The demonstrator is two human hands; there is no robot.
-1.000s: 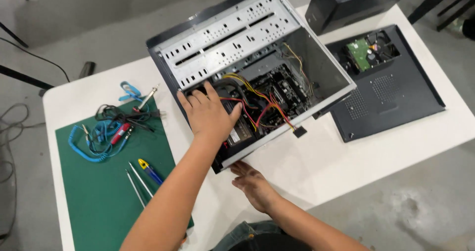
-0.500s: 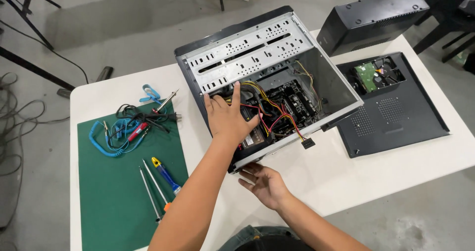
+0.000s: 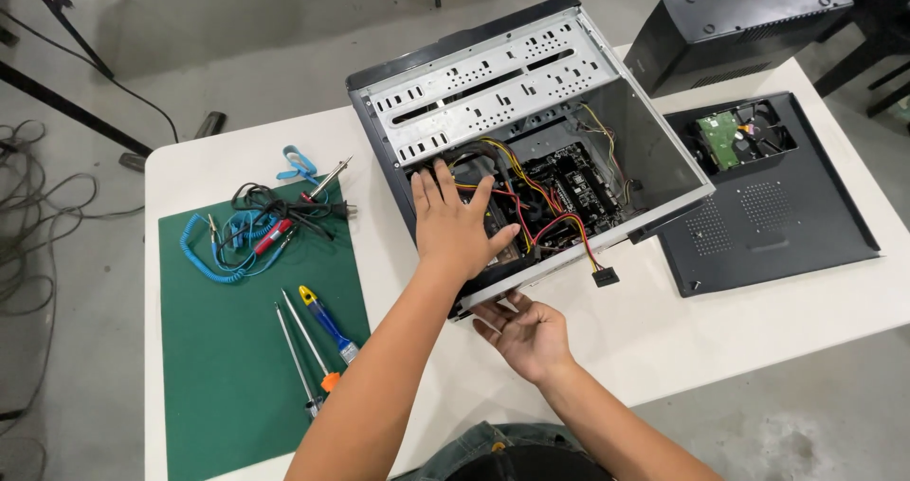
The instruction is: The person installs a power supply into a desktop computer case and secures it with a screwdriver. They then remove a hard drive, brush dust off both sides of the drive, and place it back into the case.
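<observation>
Open computer case [image 3: 531,130] sits upper centre of the frame on the white table [image 3: 664,339], its long axis running from lower left to upper right, open side up. Left hand [image 3: 455,225] lies flat inside the near-left corner, fingers spread over the cables [image 3: 531,197], gripping nothing. Right hand [image 3: 529,334] sits just below the case's near edge, palm up, fingers loosely curled and touching the underside of the rim. Left hand is the one nearer the interior; the right only props the edge.
</observation>
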